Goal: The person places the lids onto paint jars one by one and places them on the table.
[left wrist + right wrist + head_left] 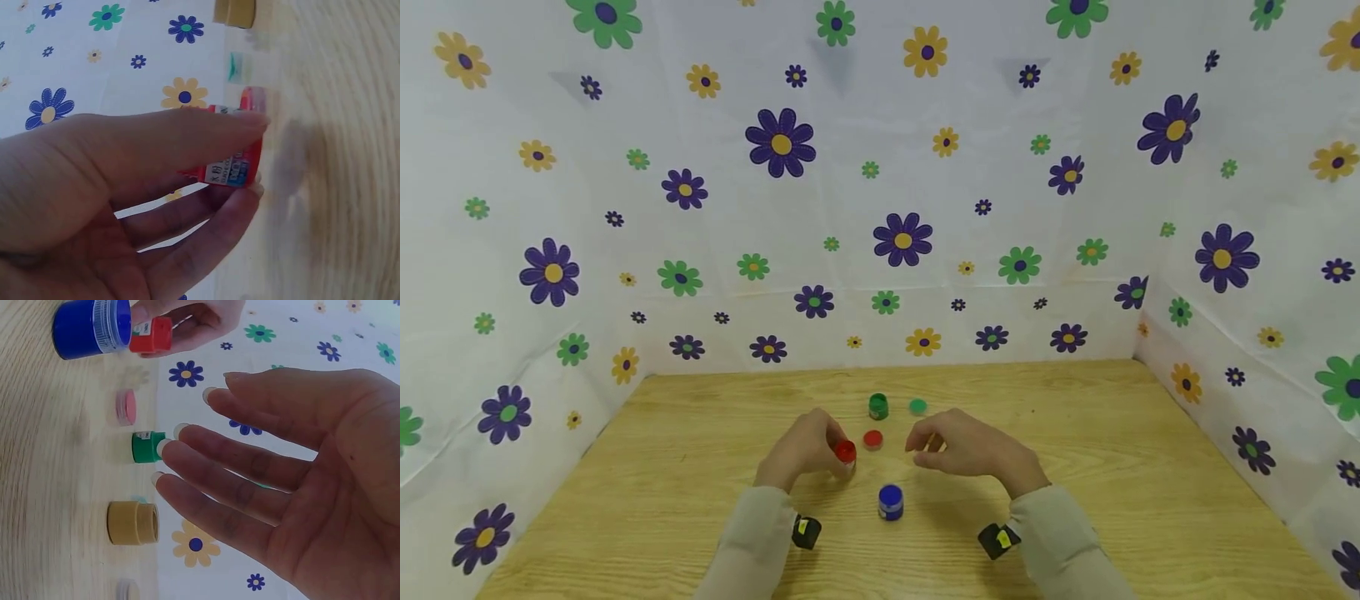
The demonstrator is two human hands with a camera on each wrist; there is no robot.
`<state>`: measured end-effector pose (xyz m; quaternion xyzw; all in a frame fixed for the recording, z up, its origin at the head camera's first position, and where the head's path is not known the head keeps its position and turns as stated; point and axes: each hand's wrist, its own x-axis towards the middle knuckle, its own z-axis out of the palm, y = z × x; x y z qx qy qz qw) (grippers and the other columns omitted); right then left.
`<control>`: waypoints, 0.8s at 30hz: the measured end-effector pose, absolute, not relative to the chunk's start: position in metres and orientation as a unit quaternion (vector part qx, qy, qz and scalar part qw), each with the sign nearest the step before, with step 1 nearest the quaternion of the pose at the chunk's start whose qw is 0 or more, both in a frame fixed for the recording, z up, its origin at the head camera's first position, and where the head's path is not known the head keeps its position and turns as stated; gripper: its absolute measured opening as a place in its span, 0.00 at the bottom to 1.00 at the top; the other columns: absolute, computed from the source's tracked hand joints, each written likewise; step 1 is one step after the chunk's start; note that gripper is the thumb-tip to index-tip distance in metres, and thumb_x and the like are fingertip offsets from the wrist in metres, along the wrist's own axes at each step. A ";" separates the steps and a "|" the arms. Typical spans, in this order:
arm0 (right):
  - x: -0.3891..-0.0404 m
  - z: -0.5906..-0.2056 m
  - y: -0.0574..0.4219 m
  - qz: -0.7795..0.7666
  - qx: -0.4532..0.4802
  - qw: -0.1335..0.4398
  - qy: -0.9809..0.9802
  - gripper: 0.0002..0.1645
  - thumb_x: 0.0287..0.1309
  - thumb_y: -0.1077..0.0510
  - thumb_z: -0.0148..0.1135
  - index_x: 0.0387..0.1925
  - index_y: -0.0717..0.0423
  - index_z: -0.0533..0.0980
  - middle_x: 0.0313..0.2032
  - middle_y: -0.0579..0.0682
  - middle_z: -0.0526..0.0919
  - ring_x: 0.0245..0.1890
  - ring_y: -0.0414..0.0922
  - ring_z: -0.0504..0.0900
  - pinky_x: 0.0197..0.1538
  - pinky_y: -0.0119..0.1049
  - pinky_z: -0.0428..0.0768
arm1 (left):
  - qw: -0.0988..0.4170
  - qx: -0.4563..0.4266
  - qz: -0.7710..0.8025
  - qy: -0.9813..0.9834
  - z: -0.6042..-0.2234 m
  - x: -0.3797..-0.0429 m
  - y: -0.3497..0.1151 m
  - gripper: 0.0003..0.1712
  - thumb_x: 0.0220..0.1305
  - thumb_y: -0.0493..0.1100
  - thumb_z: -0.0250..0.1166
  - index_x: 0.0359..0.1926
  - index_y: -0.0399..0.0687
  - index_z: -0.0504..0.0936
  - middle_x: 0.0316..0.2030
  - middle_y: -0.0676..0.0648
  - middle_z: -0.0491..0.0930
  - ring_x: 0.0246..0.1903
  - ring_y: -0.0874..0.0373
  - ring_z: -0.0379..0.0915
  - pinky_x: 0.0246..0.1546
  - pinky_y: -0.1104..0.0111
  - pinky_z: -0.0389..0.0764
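Observation:
My left hand [811, 450] grips a small red paint jar [846, 452] between thumb and fingers; its top is uncovered and red paint shows inside. In the left wrist view the jar's printed label [226, 170] shows below the thumb. A red lid [872, 439] lies on the table just right of that jar. My right hand [972, 446] hovers over the table with its fingers loosely bent and nothing in them. Between the two wrists stands a blue paint jar [891, 502] with its lid on.
Farther back stand an uncovered green paint jar [878, 407] and, beside it, a green lid [917, 406]. The right wrist view also shows an ochre paint jar [132, 522] and a pale lid [128, 590]. Flower-printed cloth [850, 183] walls the wooden table [700, 467] at back and sides.

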<state>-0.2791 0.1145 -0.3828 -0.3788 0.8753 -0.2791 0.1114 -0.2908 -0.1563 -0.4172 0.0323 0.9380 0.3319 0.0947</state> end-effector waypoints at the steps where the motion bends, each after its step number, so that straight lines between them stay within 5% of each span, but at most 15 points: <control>1: -0.280 -0.384 0.113 -0.278 -0.380 0.107 0.875 0.10 0.71 0.58 0.62 0.48 0.58 0.84 0.46 0.53 0.88 0.45 0.49 0.87 0.51 0.39 0.85 | 0.097 0.035 0.330 0.938 -0.416 -0.290 -0.157 0.20 0.41 0.34 0.83 0.39 0.41 0.87 0.37 0.47 0.86 0.38 0.54 0.80 0.44 0.60 0.83; 13: -0.309 -0.392 0.071 -0.238 -0.372 0.092 0.893 0.12 0.66 0.65 0.65 0.49 0.63 0.84 0.50 0.57 0.88 0.45 0.51 0.88 0.52 0.43 0.86 | 0.131 0.039 0.313 0.940 -0.409 -0.278 -0.160 0.22 0.39 0.32 0.84 0.39 0.44 0.88 0.38 0.49 0.86 0.38 0.55 0.79 0.46 0.59 0.84; 19: -0.324 -0.400 0.045 -0.211 -0.365 0.107 0.901 0.11 0.65 0.64 0.67 0.48 0.60 0.85 0.50 0.55 0.88 0.52 0.55 0.85 0.58 0.47 0.83 | 0.130 0.050 0.318 0.938 -0.407 -0.276 -0.161 0.21 0.39 0.31 0.84 0.38 0.43 0.88 0.38 0.48 0.87 0.38 0.56 0.80 0.46 0.60 0.85; 24: -0.329 -0.411 0.031 -0.200 -0.333 0.126 0.913 0.14 0.68 0.64 0.64 0.52 0.54 0.85 0.53 0.51 0.87 0.55 0.48 0.84 0.61 0.42 0.82 | 0.132 0.057 0.325 0.935 -0.404 -0.274 -0.160 0.20 0.39 0.31 0.84 0.37 0.43 0.88 0.36 0.49 0.87 0.37 0.56 0.80 0.45 0.60 0.85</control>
